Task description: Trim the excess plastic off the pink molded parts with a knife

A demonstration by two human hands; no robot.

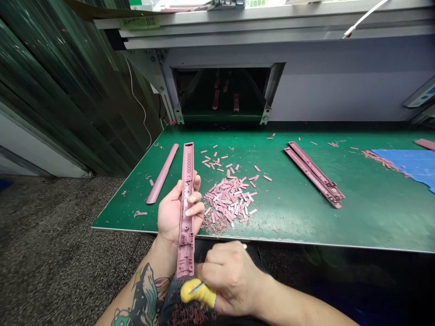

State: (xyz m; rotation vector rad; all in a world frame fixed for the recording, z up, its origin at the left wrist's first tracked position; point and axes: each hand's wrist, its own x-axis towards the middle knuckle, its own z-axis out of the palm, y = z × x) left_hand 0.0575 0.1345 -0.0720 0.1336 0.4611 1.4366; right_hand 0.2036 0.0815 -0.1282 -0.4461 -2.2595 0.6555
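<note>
My left hand (170, 215) is wrapped around a long pink plastic housing half (186, 194), its ribbed inner side facing up and its lower end towards me. Close to that lower end is my right hand (233, 276), closed, its thumb covered in yellow wrapping (195, 291). A thin-bladed knife (197, 288) shows across the wrapped thumb; most of it is hidden in the fist. Whether the blade touches the housing half I cannot tell. Pink shavings (190, 315) lie on my lap below.
On the green table (275, 199) are a pile of pink plastic scraps (231, 197), a smooth pink shell (163, 174) at left and two pink housing halves (312, 174) at right. A blue sheet (411, 163) lies far right. Pink parts sit inside the conveyor opening (226, 113).
</note>
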